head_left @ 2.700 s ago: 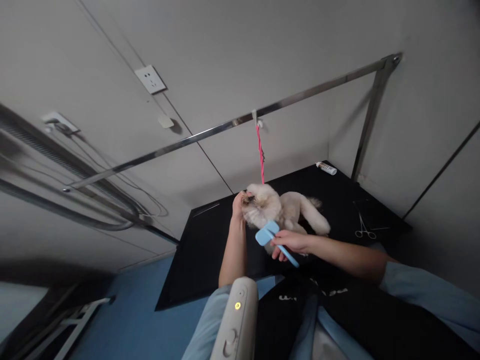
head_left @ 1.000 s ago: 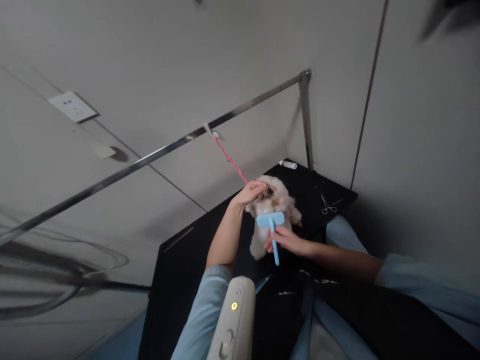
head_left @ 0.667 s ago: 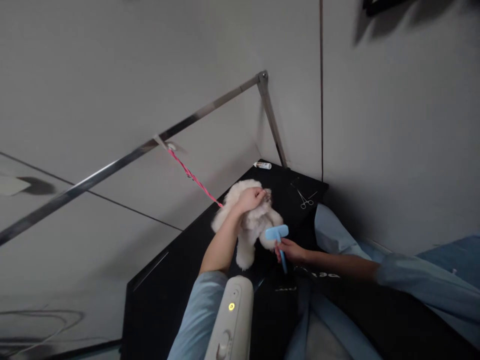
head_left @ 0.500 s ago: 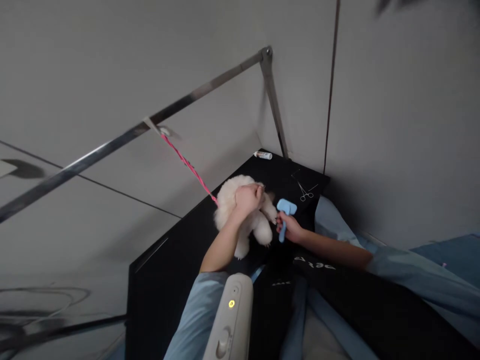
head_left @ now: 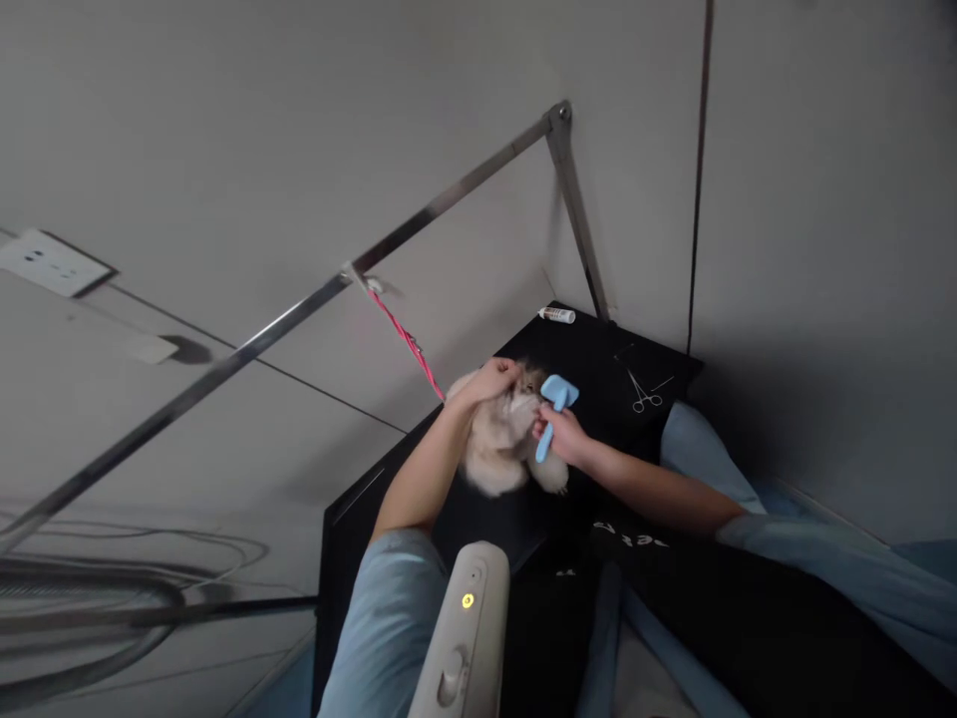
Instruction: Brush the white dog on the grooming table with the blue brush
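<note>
Wall [head_left: 224,120], grey and wide, filled the upper part of the view, and the socket plate [head_left: 54,263] had come back on its left side, where half a second earlier it was out of view. Below it stood the black surface [head_left: 359,558], and a long metal bar [head_left: 299,309] ran slantwise above it.

The dog [head_left: 493,449], with pale fur, was on the surface, under the bar and between the two arms. Its head was now turned so that the darker muzzle could be seen beside the left hand [head_left: 494,381]; in the earlier frame this hand covered most of it. The fingers of the left hand were drawn together against the dog's head and gripped it there.

The right hand [head_left: 562,436] was closed around the handle of the blue brush [head_left: 559,391]. The brush had been apart from the dog, to its right, and now it was just in front of the dog, near the muzzle; whether it touched the fur, I could not tell.

The pink lead [head_left: 408,339] went down from the bar to the dog's back side. The scissors [head_left: 643,394] lay to the right on the surface, and the small white bottle [head_left: 557,315] lay near its far corner.
</note>
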The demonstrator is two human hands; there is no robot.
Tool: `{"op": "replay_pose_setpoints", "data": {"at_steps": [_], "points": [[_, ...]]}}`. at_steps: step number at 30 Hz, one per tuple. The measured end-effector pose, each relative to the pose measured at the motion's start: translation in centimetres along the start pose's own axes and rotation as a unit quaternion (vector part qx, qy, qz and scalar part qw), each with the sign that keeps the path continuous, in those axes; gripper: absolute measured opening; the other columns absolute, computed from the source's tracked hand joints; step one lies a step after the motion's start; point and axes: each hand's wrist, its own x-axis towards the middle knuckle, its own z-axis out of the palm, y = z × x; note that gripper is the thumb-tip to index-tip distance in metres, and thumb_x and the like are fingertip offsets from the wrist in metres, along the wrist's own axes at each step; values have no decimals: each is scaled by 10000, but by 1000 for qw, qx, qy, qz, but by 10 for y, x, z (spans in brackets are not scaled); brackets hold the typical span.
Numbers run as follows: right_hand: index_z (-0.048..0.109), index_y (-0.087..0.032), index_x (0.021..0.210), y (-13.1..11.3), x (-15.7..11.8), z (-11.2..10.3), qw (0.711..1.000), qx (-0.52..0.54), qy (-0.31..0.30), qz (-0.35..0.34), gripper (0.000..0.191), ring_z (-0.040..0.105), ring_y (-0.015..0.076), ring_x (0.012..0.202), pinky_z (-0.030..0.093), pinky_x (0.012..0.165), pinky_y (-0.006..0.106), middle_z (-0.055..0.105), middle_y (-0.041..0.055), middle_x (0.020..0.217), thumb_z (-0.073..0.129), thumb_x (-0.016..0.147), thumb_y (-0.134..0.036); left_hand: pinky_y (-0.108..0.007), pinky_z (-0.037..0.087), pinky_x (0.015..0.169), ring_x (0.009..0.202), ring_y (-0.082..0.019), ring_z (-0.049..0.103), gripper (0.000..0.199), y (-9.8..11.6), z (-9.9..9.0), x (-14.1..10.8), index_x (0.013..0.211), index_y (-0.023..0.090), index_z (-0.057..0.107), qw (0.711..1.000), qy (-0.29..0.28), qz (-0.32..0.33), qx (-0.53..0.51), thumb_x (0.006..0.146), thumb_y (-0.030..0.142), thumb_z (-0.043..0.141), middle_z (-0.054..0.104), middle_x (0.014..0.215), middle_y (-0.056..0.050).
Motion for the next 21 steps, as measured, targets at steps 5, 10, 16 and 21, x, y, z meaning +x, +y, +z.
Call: {"op": "replay_pose_setpoints", "data": {"at_steps": [5, 10, 16, 21], "points": [[506, -221, 734, 19, 20, 37, 993, 42, 44, 99, 332, 576, 98, 553, 534, 609, 227, 574, -51, 604, 700, 863, 15, -334, 533, 723, 628, -175, 593, 291, -34, 24, 5, 597, 216, 581, 983, 78, 96, 137, 884, 172, 595, 677, 656, -43], [496, -226, 765, 18, 46, 43, 989, 51, 73, 121, 307, 545, 89, 533, 517, 593, 199, 566, -43, 620, 568, 979, -17, -416, 585, 993, 984, -255, 735, 304, -66, 20, 32, 657, 220, 570, 967, 181, 116, 134, 952, 161, 526, 777, 963, -148], [551, -226, 889, -4, 73, 4, 984, 40, 95, 147, 234, 431, 67, 463, 473, 574, 200, 638, -32, 718, 465, 1066, -98, -398, 602, 811, 769, -241, 701, 335, -102, 22, 39, 648, 242, 535, 934, 332, 112, 64, 973, 318, 569, 704, 751, -88], [604, -221, 891, 15, 99, 42, 978, 25, 8, 207, 175, 590, 126, 577, 531, 617, 254, 710, 11, 799, 537, 1020, -124, -310, 566, 772, 777, -196, 687, 313, -110, 21, 8, 759, 227, 602, 900, 429, 35, -69, 995, 402, 495, 710, 777, -58]]}}
